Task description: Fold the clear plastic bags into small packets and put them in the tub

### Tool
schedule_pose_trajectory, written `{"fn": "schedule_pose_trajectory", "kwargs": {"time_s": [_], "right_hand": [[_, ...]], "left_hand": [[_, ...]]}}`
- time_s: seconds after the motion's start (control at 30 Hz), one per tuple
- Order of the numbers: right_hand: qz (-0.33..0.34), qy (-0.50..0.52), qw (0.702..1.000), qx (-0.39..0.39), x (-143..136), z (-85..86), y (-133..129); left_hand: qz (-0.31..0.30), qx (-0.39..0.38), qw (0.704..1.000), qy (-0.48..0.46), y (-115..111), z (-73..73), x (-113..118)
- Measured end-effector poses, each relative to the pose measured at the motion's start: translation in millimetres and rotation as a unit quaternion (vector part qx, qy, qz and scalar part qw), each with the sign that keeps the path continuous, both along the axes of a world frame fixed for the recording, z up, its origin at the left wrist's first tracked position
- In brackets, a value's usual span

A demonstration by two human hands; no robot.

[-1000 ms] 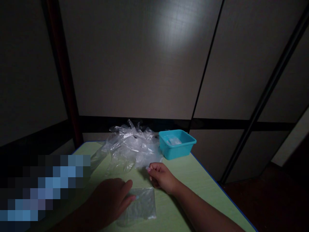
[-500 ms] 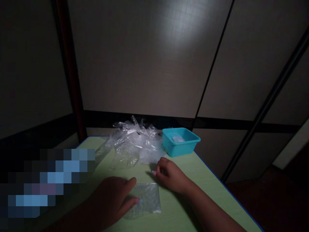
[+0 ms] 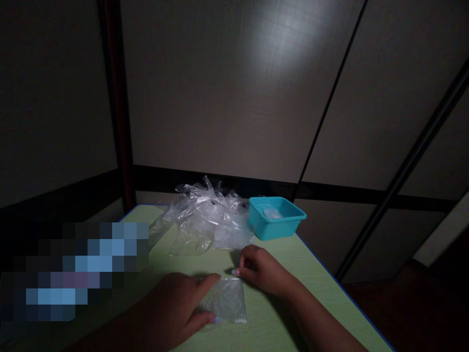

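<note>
Between the person's two hands, well in from the table's blue right edge, lies a flat clear plastic piece. Its far side runs roughly along the table's far edge; its right end is bare, but the left hand covers the other, so I can't tell its long axis. That hand's thumb and forefinger are spread apart over the plastic. The right hand curls just beyond its far right corner; I can't tell whether its fingers pinch anything. Crumpled clear plastic and a turquoise tub fill the pale green tabletop's far end, before dim panelling.
</note>
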State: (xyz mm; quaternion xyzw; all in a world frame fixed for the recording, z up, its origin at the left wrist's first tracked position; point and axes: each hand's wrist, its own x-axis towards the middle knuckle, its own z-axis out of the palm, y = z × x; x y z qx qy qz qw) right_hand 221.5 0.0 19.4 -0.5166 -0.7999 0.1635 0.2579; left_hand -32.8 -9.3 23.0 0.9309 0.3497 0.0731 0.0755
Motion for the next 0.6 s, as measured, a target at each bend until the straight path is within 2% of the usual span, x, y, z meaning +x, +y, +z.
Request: {"fn": "schedule_pose_trajectory", "kwargs": {"time_s": [0.13,0.27,0.43,0.6], "right_hand": [[0.005,0.0,1.0,-0.009,0.6,1.8,-3.0],[0.01,-0.01,1.0,-0.023,1.6,2.4,-4.1],[0.02,-0.034,0.999,-0.037,-1.4,5.0,-6.0],[0.0,-0.067,0.997,-0.043,-1.4,5.1,-6.3]], "left_hand": [[-0.002,-0.003,1.0,-0.017,3.3,-4.6,-0.8],[0.031,0.004,1.0,-0.007,7.2,-8.5,0.2],[0.051,-0.01,0.999,0.004,5.8,-5.9,4.5],[0.053,-0.011,0.998,0.016,4.2,-4.2,6.0]]}}
